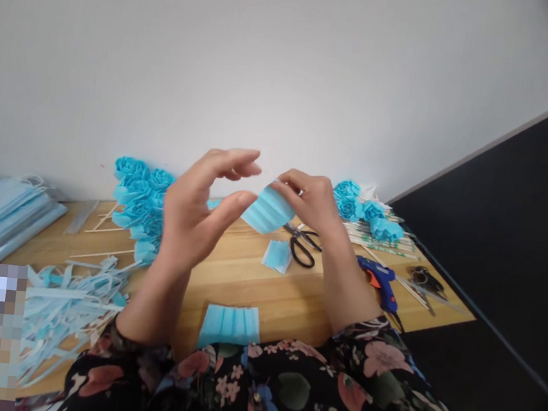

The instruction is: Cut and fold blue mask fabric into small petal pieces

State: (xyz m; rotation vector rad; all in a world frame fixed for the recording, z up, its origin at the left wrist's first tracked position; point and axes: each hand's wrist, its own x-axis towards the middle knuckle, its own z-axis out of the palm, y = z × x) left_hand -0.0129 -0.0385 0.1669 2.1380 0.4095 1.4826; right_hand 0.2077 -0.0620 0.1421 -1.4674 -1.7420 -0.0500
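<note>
My right hand (306,199) pinches the upper edge of a pleated blue face mask piece (268,210), held up above the table. Just left of it my left hand (209,199) is raised with thumb and fingers apart, nothing between them; its thumb tip comes close to the piece's left edge. A smaller blue mask piece (277,256) lies on the table below, beside black-handled scissors (301,247). Another pleated blue piece (231,325) rests at the table's near edge, partly covered by my clothing.
Blue flowers (139,199) on sticks lie at left, more flowers (347,199) at right. Cut mask strips (69,315) heap near left, below packed masks (2,215). A blue glue gun (380,283) lies by my right forearm. A wall (268,69) stands behind the wooden table (289,300).
</note>
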